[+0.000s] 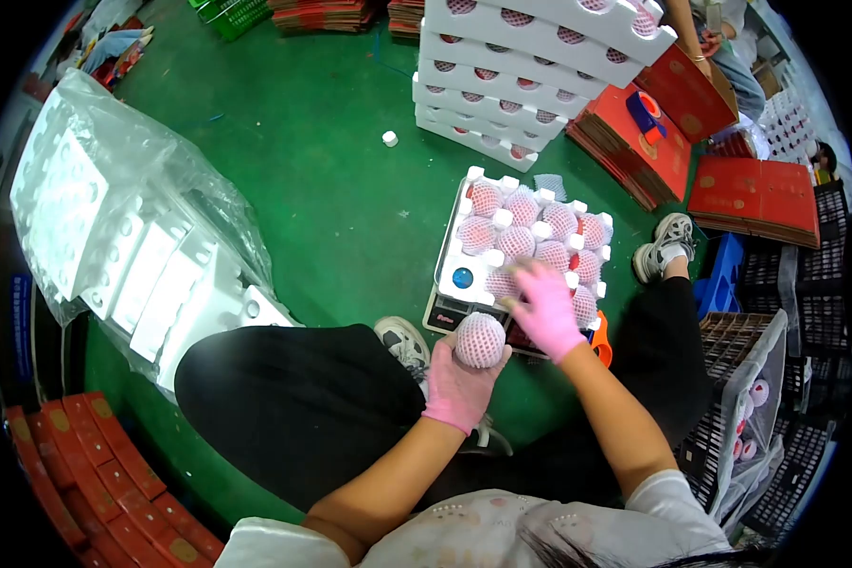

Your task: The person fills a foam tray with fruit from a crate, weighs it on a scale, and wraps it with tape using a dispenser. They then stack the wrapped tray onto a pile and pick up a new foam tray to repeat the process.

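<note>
In my left hand (pixel 461 383), gloved in pink, rests a round fruit in a foam net (pixel 481 341), held between thumb and fingers. My right hand (pixel 545 308), also pink-gloved, reaches over the white foam tray (pixel 453 257). Its thumb and fingertips bracket another netted fruit (pixel 500 283) in the tray's near row. Rows of netted fruit (pixel 516 242), some showing red, fill most of the tray's hollows. One hollow at the left front holds a round blue spot (pixel 462 277) instead. Beneath the tray is a dark scale (pixel 445 316).
Stacked foam trays of fruit (pixel 502 71) stand beyond. Bagged foam trays (pixel 151 256) lie left. Red cartons (pixel 634 142) with a tape dispenser (pixel 647 115) are at right, near another person's arm (pixel 689 36). A lined crate (pixel 729 379) sits by my right leg. Orange-handled tool (pixel 601 343) lies near my right wrist.
</note>
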{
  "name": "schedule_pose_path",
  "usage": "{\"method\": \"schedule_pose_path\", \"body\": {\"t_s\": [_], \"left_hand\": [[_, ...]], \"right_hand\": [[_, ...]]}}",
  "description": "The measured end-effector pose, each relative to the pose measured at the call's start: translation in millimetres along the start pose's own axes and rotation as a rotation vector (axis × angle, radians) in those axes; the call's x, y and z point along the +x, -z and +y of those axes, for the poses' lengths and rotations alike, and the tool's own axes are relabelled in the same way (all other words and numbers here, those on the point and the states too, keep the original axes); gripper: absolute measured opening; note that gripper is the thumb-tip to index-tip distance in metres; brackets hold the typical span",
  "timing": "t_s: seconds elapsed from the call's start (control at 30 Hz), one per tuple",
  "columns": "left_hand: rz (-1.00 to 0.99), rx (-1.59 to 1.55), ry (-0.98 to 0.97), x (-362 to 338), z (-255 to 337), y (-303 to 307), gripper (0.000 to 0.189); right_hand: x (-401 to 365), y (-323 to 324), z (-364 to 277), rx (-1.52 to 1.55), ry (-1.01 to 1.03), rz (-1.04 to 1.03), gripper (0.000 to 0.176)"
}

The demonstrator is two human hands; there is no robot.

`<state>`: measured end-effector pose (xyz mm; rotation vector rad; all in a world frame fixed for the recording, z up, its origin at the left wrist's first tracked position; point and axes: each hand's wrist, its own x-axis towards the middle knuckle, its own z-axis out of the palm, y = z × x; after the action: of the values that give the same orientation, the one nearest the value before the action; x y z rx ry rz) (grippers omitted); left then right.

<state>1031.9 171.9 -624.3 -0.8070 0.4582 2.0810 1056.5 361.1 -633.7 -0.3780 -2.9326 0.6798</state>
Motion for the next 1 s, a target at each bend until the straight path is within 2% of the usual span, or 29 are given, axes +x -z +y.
{"method": "schedule_pose_path", "body": {"t_s": [0.03,0.07,0.1,0.17,0.2,0.23,0.4,0.5,0.6,0.63,0.7,0.73,0.87,0.97,1.0], "left_hand": [[0.010,0.017,-0.006,-3.1,0.3,-1.6,0.039],[0.056,0.082,-0.003,-2.9,-0.6,1.0,0.040],[0.105,0.153,0.006,-2.0,-1.8,4.6,0.041],[0.170,0.285,0.060,0.1,-5.7,8.8,0.045],[0.186,0.337,0.099,1.5,-8.9,9.3,0.047],[0.199,0.389,0.139,2.4,-13.1,9.5,0.050],[0.202,0.511,0.078,3.7,-15.0,5.3,0.061],[0.133,0.501,-0.013,2.0,-15.2,-1.2,0.066],[0.110,0.462,-0.076,-3.0,-18.2,-6.3,0.072],[0.181,0.470,-0.075,-0.3,-20.3,-1.7,0.072],[0.327,0.487,-0.072,2.7,-23.4,5.8,0.074],[0.283,0.510,-0.045,2.7,-23.1,12.1,0.075],[0.199,0.587,-0.001,-3.5,-28.7,10.2,0.061],[0.133,0.619,0.073,-3.3,-44.5,25.4,0.055],[0.100,0.631,0.121,-2.1,-51.6,34.2,0.053]], "right_hand": [[-5.4,13.0,-4.3,0.130,-0.056,0.037,0.047],[-9.9,30.6,-10.2,0.362,-0.017,0.064,0.045],[-20.3,44.9,-15.5,0.488,-0.026,-0.054,0.052],[-23.6,73.8,-38.6,0.402,0.274,-0.264,0.060],[-24.1,76.0,-42.9,0.322,0.371,-0.357,0.068],[-27.3,71.7,-47.8,0.324,0.370,-0.399,0.067],[-31.1,58.9,-48.8,0.166,0.296,-0.346,0.064],[-20.2,49.4,-48.2,0.140,0.244,-0.240,0.067],[2.7,25.4,-43.8,0.111,0.075,-0.065,0.058],[13.2,17.5,-45.0,0.120,0.011,-0.016,0.056],[33.6,-8.6,-41.4,-0.041,0.040,0.014,0.056],[40.8,-23.1,-39.4,-0.117,0.055,0.031,0.056],[51.0,-57.1,-34.4,-0.373,0.024,-0.182,0.056],[45.2,-68.5,-26.5,-0.310,0.059,-0.019,0.053],[43.9,-64.3,-28.3,-0.301,0.037,-0.078,0.059]]}}
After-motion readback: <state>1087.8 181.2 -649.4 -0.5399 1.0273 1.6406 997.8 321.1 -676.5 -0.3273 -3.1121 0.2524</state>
